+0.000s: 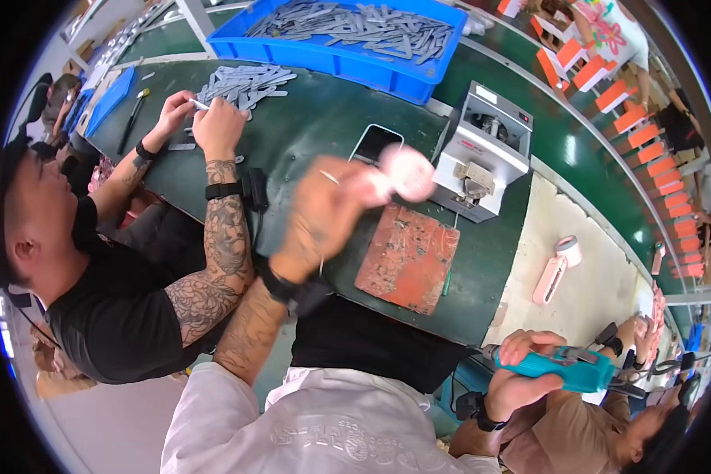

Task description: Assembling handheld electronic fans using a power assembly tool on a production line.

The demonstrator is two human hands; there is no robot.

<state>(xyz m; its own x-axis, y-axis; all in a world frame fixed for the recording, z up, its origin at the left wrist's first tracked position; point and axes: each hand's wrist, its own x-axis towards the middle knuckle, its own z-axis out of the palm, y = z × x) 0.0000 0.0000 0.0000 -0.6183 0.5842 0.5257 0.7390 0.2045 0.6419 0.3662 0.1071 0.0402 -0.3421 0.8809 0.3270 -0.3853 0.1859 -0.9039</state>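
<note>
While raised over the green desk near its front edge, left hand closed around blurred pale pink round plastic fan, head pointing right, long axis roughly level; handle hidden in grip. Right hand wrapped around teal electric screwdriver, tip cut off rightward.

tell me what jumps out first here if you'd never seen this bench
At centre, the left hand lifts a blurred pink handheld fan over the green bench. At lower right, the right hand grips a teal power tool. A blue crate of grey metal strips sits at the top.
</note>
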